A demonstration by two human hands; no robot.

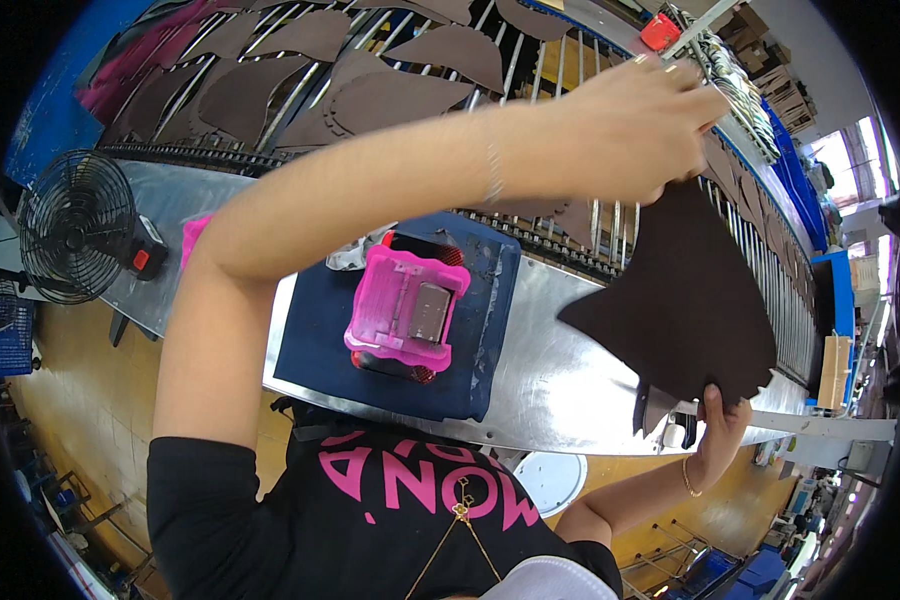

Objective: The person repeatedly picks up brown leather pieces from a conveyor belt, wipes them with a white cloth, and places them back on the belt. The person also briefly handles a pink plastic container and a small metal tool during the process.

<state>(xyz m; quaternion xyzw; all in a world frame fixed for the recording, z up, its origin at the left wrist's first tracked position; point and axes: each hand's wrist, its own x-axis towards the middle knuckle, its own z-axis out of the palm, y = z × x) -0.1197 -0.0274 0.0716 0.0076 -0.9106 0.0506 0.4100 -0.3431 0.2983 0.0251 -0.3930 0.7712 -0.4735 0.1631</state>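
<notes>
A dark brown flat cut piece (685,300), with curved edges and a pointed corner, is stretched between my hands above the right side of the metal table. My left hand (635,130) reaches across to its upper end, fingers closed on the edge there; the exact grip is partly hidden. At the lower edge my right hand (720,430) pinches the piece, thumb on top. A smaller brown flap (654,408) shows beneath it. Behind my left hand lies a conveyor of metal rods (595,215), bearing several similar brown pieces (445,55).
A pink plastic holder (380,310) with a metal block sits on a dark blue mat (310,345) on the metal table (540,370). A black fan (78,227) stands left. A red object (660,33) is at the conveyor's far side. A white round stool top (552,485) is below.
</notes>
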